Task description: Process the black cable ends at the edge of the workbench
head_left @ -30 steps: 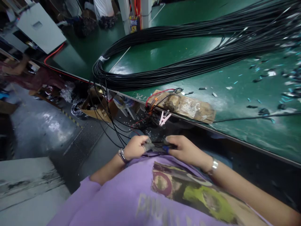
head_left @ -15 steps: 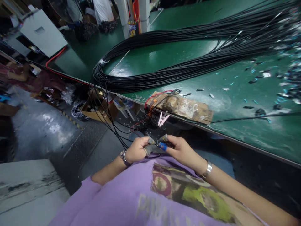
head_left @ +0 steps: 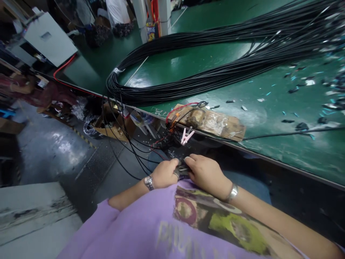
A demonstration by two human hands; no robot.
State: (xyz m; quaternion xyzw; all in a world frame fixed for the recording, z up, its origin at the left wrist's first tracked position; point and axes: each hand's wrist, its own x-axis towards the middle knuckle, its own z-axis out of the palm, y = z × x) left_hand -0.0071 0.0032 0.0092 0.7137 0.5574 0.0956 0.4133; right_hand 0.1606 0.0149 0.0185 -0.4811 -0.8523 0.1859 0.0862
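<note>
My left hand (head_left: 165,173) is closed, its thumb and fingers pinched on a thin black cable (head_left: 182,168) in front of my shirt. Close beside it, my right hand (head_left: 203,173) is closed at the same cable, knuckles turned up. The short stretch between the hands is dark and blurred, so its end cannot be made out. Several loose black cables (head_left: 126,138) hang from the bench edge and run down behind my left wrist. Grey coverings show on some fingertips.
A large bundle of black cables (head_left: 161,94) lies looped on the green bench (head_left: 215,72). At its edge are a taped wooden block (head_left: 212,124) and a pink clip (head_left: 187,136). Scraps (head_left: 302,126) litter the right. A cardboard box (head_left: 113,129) stands below; a person's arm (head_left: 21,86) shows far left.
My right hand has rolled over so its back faces up, hiding the blue-covered thumb. My left hand has shifted slightly right and turned. The hanging cables have swung a little.
</note>
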